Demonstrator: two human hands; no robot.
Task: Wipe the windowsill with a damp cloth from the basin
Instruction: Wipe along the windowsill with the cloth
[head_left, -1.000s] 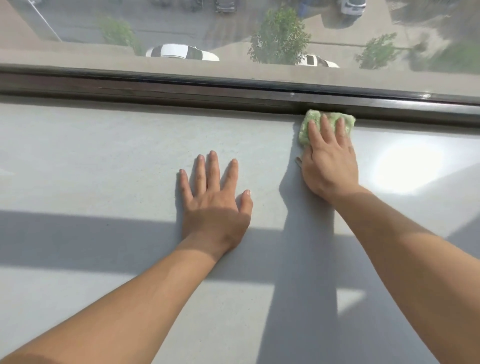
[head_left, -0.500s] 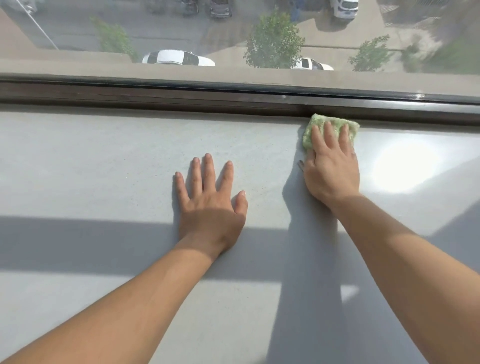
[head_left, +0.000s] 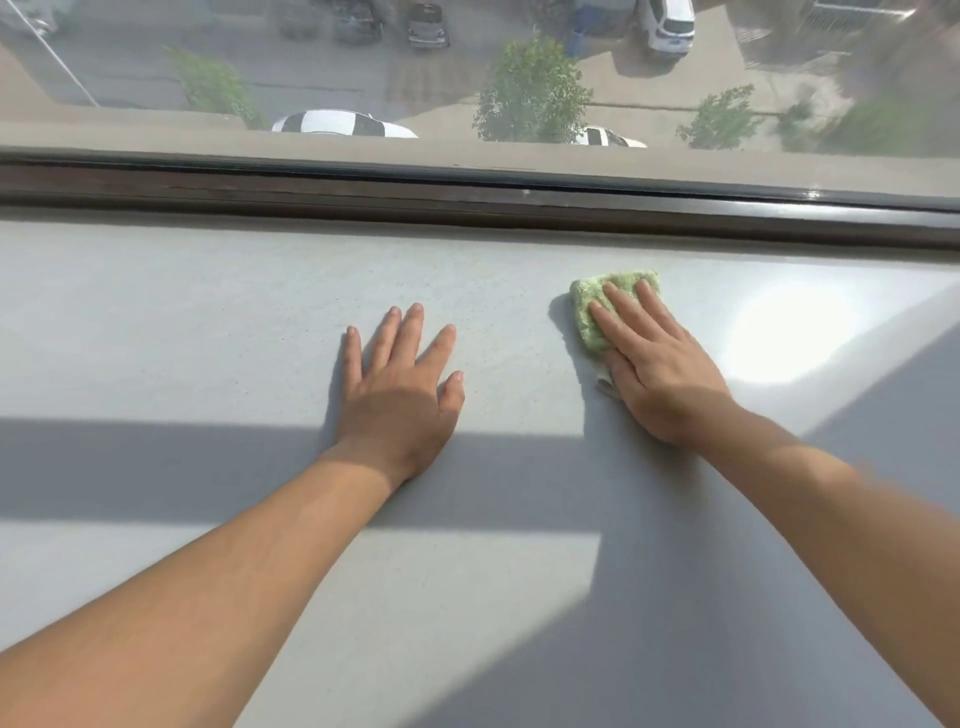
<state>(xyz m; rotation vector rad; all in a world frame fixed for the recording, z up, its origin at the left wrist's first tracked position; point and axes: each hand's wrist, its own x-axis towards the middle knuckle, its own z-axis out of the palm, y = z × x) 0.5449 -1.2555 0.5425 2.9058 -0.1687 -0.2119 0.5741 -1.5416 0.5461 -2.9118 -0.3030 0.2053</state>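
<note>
While your right hand (head_left: 660, 374) lies flat with its fingers (head_left: 618, 322) stretched forward, it presses the green cloth (head_left: 597, 306) down against the windowsill (head_left: 208, 322); nothing is pinched or curled around, the cloth is simply pinned under the fingers and palm. The cloth is folded into a small pad, its green edge showing at 12 and 10 o'clock of your fingertips, and a pale corner pokes out beside the hand at about 8 o'clock. It sits at roughly 1 o'clock in your view, near the dark window frame (head_left: 467, 200) but apart from it, with bare sill between them.

Your left hand (head_left: 400, 395) rests at 9 o'clock of the right one, well apart from the cloth, palm down on the sill with fingers spread and grasping nothing. A bright patch of glare lies on the sill at 3 o'clock of the right hand. A broad band of shadow crosses the sill under both wrists. Beyond the frame, at 12 o'clock, the glass (head_left: 156, 62) shows trees and parked cars below.
</note>
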